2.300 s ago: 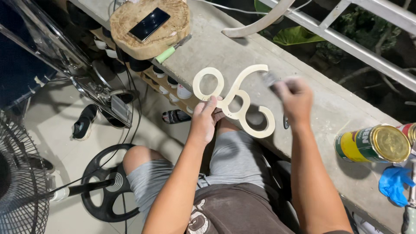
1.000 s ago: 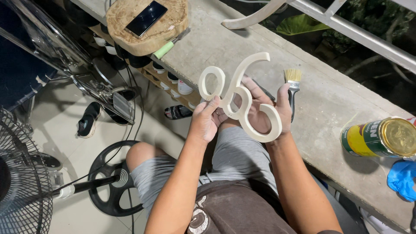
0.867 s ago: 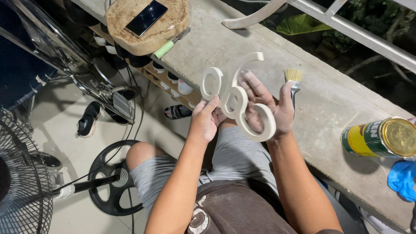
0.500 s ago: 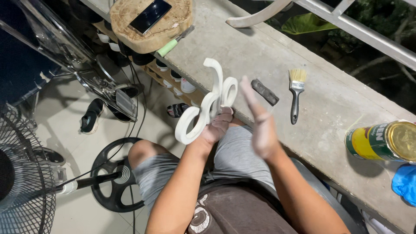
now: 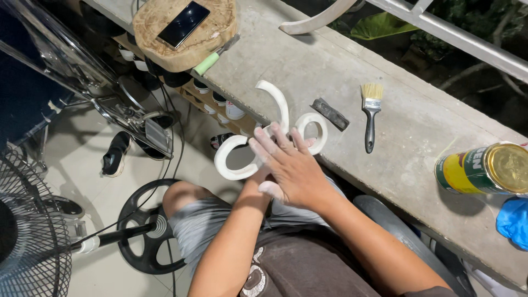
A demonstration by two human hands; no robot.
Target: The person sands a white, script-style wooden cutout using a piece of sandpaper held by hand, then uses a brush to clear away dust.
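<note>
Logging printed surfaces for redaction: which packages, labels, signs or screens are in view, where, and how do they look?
Tin can: lying on its side at the right of the concrete ledge, yellow-and-green label, gold lid.
Phone: on the round wooden slab, top left, flat dark rectangle, screen off.

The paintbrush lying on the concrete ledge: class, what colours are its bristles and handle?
The paintbrush has pale yellow bristles and a black handle, seen in the head view.
</note>
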